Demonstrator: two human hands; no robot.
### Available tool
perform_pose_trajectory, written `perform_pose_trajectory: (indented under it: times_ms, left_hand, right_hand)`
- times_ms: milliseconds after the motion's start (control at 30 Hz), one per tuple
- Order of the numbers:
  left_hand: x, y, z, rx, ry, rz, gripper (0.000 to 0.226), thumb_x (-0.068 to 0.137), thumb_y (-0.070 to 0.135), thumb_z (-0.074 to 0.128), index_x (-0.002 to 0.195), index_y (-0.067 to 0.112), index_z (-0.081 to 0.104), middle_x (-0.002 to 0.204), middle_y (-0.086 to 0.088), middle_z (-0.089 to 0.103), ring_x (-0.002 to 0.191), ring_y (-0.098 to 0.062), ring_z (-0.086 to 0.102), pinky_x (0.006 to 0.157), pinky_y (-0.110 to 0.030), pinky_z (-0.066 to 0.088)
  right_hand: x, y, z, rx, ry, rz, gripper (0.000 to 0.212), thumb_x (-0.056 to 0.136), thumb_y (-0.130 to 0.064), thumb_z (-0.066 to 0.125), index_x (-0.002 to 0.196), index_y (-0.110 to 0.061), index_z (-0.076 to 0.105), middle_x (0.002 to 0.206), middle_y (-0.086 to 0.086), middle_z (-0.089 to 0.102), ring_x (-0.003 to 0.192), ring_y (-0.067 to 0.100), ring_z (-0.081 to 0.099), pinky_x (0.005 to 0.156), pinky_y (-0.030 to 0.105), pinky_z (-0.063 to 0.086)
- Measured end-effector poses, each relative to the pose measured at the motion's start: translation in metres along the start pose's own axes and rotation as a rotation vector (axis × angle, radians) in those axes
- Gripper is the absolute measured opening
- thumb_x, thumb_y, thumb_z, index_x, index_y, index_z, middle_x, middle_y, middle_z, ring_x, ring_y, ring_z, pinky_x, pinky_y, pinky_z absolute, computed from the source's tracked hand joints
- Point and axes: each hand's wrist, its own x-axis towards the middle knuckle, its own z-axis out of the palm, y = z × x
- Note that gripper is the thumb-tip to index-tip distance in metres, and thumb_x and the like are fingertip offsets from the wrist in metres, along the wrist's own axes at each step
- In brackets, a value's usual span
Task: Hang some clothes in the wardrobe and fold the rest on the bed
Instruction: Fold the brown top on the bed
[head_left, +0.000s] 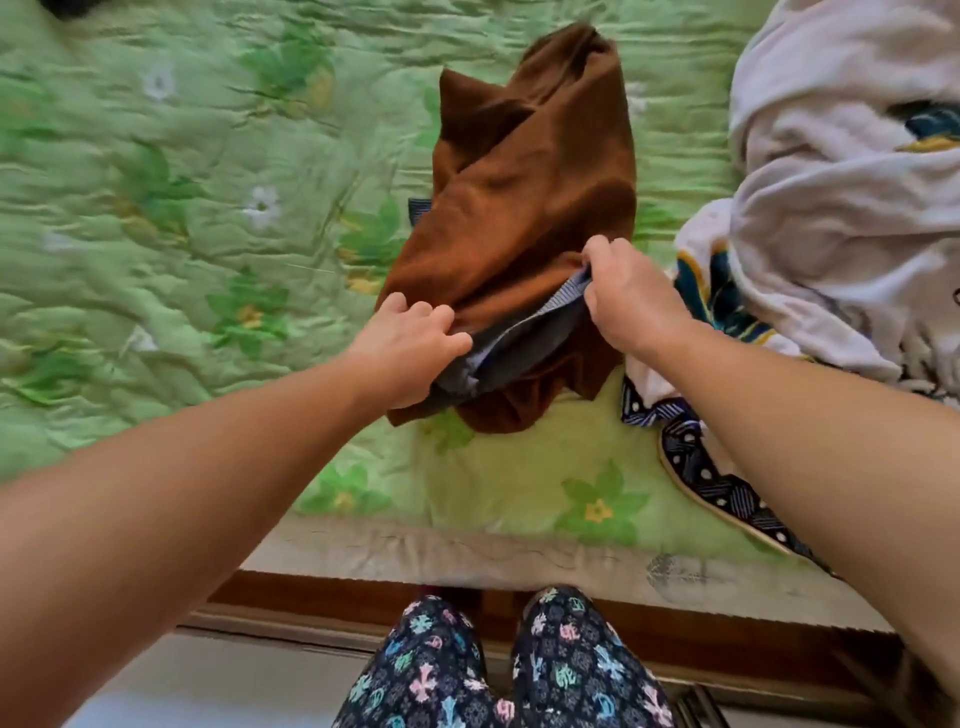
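While your left hand (410, 348) curled its fingers round the near edge of the brown garment (524, 208) and your right hand (628, 299) pinched its striped inner band (540, 317), both arms reached forward past the wooden bed frame (649, 631). The garment lay on the green floral quilt (156, 208), its long axis running away from you, with the near end bunched between your hands. A white heap of clothes (841, 182) and a navy dotted cloth (696, 457) crowded its right side; a wide stretch of quilt showed on its left.
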Motion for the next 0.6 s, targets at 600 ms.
perform_pose_trajectory:
  times_ms: [600]
  left_hand:
    - [-0.226,-0.11,-0.198,-0.68,0.775,-0.635,0.026,0.079,-0.006,0.053,0.095,0.014,0.058,0.082,-0.011,0.063,0.079,-0.035,0.061,0.065,-0.034,0.038]
  right_hand:
    - [-0.071,-0.133,-0.296,-0.384,0.174,-0.366,0.052,0.082,-0.055,0.069,0.113,-0.026,0.04,0.106,0.006,0.065,0.093,0.033,0.068,0.068,0.04,0.052]
